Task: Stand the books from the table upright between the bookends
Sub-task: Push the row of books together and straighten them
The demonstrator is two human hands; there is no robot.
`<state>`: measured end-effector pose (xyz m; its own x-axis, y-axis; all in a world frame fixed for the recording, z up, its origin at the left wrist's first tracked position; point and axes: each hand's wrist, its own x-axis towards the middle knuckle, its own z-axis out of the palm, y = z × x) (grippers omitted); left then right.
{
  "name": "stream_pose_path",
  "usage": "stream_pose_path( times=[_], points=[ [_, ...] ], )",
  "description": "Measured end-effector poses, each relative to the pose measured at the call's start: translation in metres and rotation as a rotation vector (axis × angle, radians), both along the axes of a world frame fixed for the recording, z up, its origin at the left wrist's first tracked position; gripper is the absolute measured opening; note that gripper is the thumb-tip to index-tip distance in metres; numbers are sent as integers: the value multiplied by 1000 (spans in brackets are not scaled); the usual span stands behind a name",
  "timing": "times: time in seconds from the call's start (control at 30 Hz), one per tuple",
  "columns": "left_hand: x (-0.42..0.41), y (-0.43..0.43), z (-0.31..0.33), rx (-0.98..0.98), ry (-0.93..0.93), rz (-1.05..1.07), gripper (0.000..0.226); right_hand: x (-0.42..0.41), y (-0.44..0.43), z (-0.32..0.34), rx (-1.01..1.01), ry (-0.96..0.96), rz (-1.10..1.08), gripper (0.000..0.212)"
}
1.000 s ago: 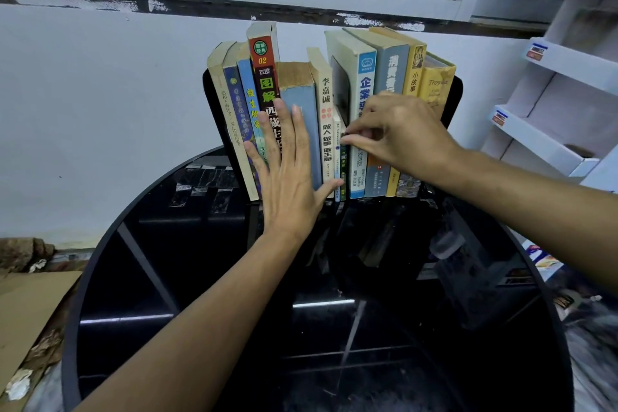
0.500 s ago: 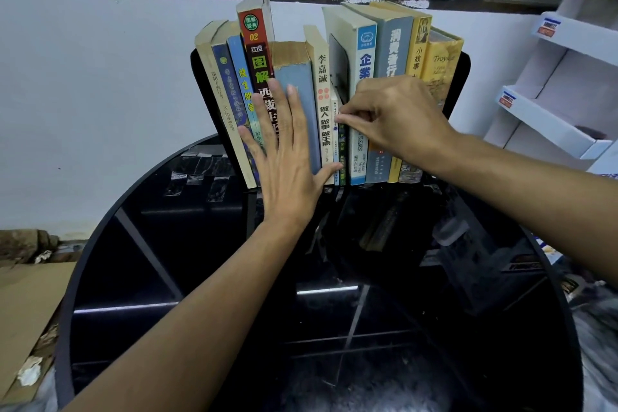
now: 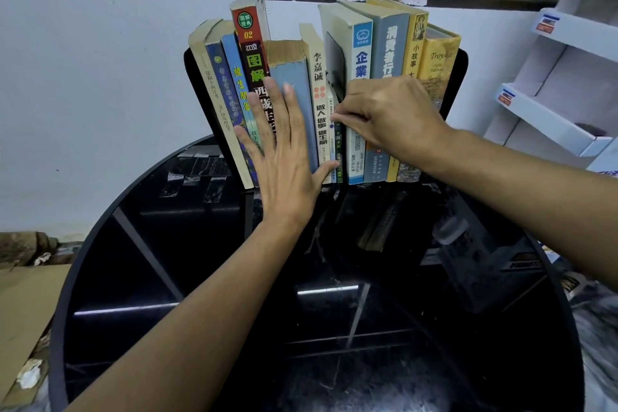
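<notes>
Very little has moved. My right hand, pinching the thin book, has crept slightly further in towards the row. The books now sit higher in my view than a second ago.

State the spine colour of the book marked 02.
The book marked 02 has a red top over black, seen in the head view.

Round black table, glossy top, thin rim. Far edge: row of books standing on it, spines facing near, outer ones leaning outward. Black left bookend and right bookend close the row. Strips of clear tape stuck to the top, far left, beside the left bookend.
</notes>
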<state>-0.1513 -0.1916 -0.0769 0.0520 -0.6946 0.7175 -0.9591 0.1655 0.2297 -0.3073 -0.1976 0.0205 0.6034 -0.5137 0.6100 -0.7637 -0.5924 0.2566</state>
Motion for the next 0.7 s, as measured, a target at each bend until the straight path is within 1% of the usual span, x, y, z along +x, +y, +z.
stream_pose_path(
  times=[0.2, 0.33, 0.53, 0.63, 0.7],
  points=[
    [0, 1, 0, 6, 6, -9, 134, 0, -1, -2, -20, 5, -1, 27],
    [0, 1, 1, 15, 8, -14, 134, 1, 1, -1, -26, 54, -7, 26],
    [1, 6, 4, 34, 30, -54, 129, -7, 8, 11, 32, 90, 24, 22],
    [1, 11, 6, 21, 21, -104, 126, -16, 10, 21, 23, 13, 85, 26],
    [-4, 13, 11, 12, 14, -154, 124, -23, 9, 33, -47, -70, 111, 28]
  ],
)
